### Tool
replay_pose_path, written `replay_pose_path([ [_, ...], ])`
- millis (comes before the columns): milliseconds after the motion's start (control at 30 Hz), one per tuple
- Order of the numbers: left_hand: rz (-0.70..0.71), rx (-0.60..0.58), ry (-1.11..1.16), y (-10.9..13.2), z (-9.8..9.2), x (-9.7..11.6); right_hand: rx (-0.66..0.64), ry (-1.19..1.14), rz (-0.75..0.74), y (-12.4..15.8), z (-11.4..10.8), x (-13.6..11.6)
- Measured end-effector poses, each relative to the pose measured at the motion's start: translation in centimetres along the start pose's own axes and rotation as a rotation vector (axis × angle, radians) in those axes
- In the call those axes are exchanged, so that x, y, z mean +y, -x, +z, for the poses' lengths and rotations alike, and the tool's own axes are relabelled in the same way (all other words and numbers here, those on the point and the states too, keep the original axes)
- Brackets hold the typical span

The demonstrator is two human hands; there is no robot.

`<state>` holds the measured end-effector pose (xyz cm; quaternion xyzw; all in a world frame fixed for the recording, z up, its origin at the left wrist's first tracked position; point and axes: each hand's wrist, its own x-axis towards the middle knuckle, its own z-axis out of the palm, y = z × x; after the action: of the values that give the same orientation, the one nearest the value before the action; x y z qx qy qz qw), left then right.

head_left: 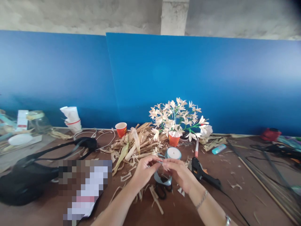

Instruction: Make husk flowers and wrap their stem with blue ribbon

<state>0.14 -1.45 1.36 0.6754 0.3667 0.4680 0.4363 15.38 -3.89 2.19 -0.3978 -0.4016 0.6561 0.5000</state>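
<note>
My left hand (144, 171) and my right hand (179, 173) meet above the brown table (235, 191), fingertips pinched together on a small thin piece I cannot make out. Just behind the fingers stands a roll of pale blue tape (173, 153). Under the hands lie scissors with black handles (162, 188). A black glue gun (202, 174) rests right of my right hand. A pile of dried corn husks (134, 142) lies behind my left hand. A bunch of pale husk flowers (177, 119) stands in an orange cup (174, 139).
A black bag (30, 175) sits at the left, a red paper cup (121, 129) and stacked white cups (71, 118) further back. Thin sticks and wires (265, 179) run along the right side. A blue board (188, 81) stands behind the table.
</note>
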Motion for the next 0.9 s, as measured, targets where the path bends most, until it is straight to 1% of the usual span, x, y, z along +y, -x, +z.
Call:
replay_pose_path([
  [100,0.022,-0.010,0.004,0.1,0.0,0.0,-0.040,-0.122,0.065,-0.1,-0.4,0.4],
  [200,0.030,-0.008,0.001,0.1,0.1,-0.2,-0.046,-0.188,0.110,-0.2,-0.6,0.6],
  [267,0.020,-0.002,-0.007,0.1,0.2,-0.2,-0.036,-0.167,0.106,-0.2,-0.5,0.6],
  [300,0.009,0.001,-0.006,0.1,0.2,-0.2,-0.018,-0.116,0.083,-0.1,-0.4,0.5],
  [333,-0.007,0.004,0.000,0.0,0.2,-0.2,0.009,-0.030,0.043,0.0,-0.2,0.3],
  [400,-0.043,0.010,0.024,0.0,0.2,-0.3,0.080,0.223,-0.093,0.2,0.1,0.0],
  [467,-0.074,0.018,0.061,-0.1,0.3,-0.5,0.147,0.523,-0.303,0.5,0.3,-0.1],
  [567,-0.101,0.037,0.089,-0.2,0.4,-1.2,0.192,0.928,-0.663,0.7,0.4,0.1],
  [633,-0.114,0.033,0.096,-0.3,0.5,-1.6,0.196,1.131,-0.802,0.8,0.4,0.5],
  [733,-0.133,0.020,0.116,-0.4,0.6,-2.1,0.200,1.271,-0.845,0.7,0.3,0.8],
  [900,-0.189,-0.008,0.216,-0.4,0.7,-1.9,0.261,1.247,-0.846,0.5,0.0,0.8],
])
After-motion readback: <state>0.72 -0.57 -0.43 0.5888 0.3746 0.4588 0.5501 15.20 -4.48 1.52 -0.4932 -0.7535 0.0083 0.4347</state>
